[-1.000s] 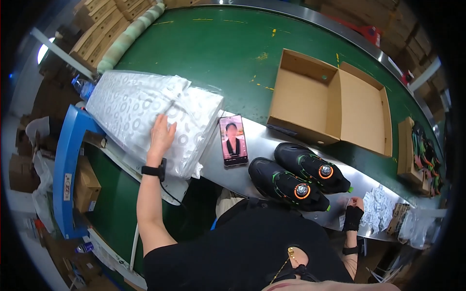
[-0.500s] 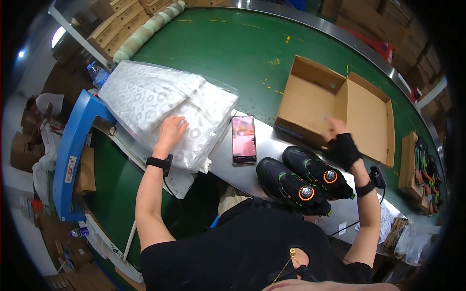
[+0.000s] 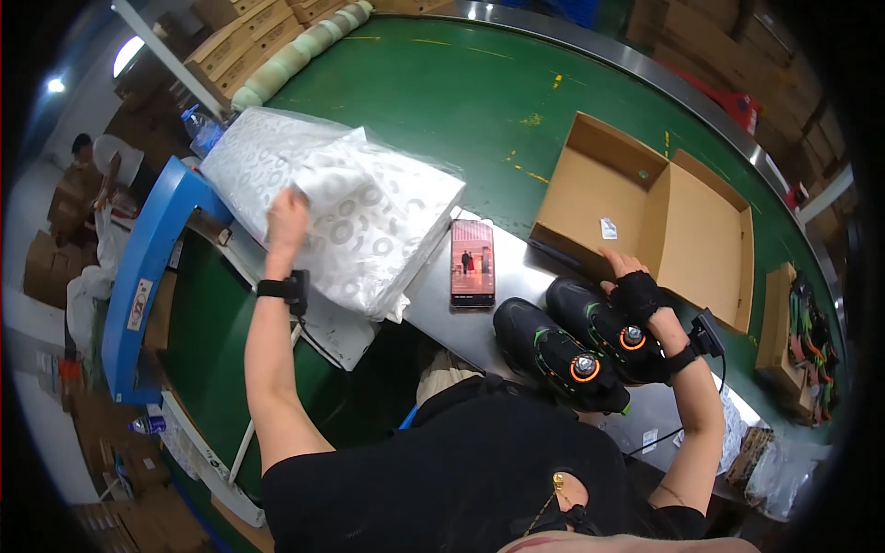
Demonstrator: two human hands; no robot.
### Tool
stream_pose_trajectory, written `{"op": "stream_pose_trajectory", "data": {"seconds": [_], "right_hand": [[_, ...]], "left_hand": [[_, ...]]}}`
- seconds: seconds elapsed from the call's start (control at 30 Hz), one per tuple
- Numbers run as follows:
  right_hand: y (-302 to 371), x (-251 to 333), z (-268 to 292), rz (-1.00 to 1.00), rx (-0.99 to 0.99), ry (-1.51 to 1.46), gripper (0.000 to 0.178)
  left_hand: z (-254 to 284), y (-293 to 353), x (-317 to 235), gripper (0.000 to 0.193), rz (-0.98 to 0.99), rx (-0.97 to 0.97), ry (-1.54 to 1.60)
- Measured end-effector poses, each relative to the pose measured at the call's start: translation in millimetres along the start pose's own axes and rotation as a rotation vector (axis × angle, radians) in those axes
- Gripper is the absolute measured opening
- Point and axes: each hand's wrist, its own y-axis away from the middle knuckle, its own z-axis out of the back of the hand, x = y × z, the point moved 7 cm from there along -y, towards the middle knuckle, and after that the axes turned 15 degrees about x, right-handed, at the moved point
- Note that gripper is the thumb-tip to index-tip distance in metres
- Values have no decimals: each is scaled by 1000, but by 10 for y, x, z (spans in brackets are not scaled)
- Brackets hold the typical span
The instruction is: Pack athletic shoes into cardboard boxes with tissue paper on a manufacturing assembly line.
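Observation:
My left hand (image 3: 288, 219) is closed on the edge of a sheet of printed white wrapping paper (image 3: 336, 175), lifted and folded back over a stack of the same paper (image 3: 383, 235) in clear plastic. My right hand (image 3: 631, 276), in a black fingerless glove, has its fingers stretched out between the near wall of a cardboard box (image 3: 590, 180) and a pair of black shoes (image 3: 542, 350) with orange-ringed dials. Whether its fingertips touch either is unclear. The box stands with its lid folded open. On its floor lies a small white label or packet (image 3: 608, 228).
A phone (image 3: 473, 263) lies between the paper and the shoes. At left stands a blue machine arm (image 3: 152, 286); a bottle (image 3: 203, 131) is behind it. A box of colourful straps (image 3: 800, 341) sits at far right. Another person (image 3: 111, 161) works at far left.
My left hand has moved left and closed, pulling a paper sheet up. My right hand has drawn back from over the box toward the shoes. The small white piece now shows in the box.

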Motion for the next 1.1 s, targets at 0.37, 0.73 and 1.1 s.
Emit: {"op": "stream_pose_trajectory", "data": {"seconds": [0.37,0.73,1.1], "right_hand": [[86,1035,431,367,27,-278,56],[-673,2017,83,318,294,-1179,72],[-962,1969,74,202,204,-1045,28]], "left_hand": [[-428,990,-1510,13,-20,958,871],[-860,852,-1655,24,12,976,1149],[-1017,666,-1292,21,-37,816,1101]]}}
